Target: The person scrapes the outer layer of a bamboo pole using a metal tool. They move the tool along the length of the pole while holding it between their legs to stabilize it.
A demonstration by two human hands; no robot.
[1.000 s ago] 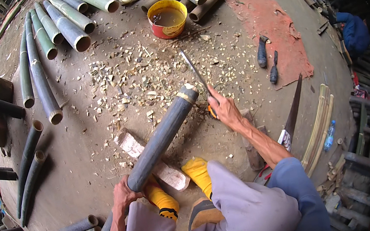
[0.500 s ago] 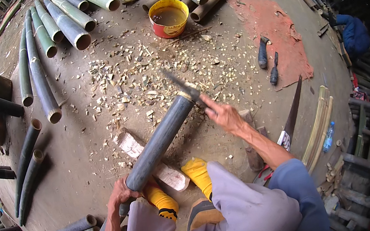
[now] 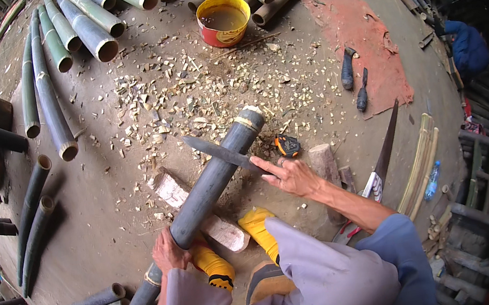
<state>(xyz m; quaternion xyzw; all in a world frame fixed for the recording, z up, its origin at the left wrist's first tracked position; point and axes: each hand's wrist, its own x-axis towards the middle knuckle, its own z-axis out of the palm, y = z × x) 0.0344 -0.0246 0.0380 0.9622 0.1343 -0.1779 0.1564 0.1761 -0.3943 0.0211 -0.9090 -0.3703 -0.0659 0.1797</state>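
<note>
Head view: a smooth, round bamboo pole (image 3: 204, 198), clasped by the left hand (image 3: 171, 252), slants from near left to far right over a rough wooden block (image 3: 225, 233), the right hand (image 3: 291, 177) closed on a knife (image 3: 231, 155) (flat blade (image 3: 207, 147) crosswise).

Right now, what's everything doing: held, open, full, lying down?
Bamboo pole: slanted, held
Knife: blade bare, crossing over pole
Left hand: gripping pole
Right hand: gripping knife
Bucket: upright, open, partly full
Saw: lying down, blade bare
Bottle: lying down
Tape measure: on ground
Wood chips: scattered
</note>
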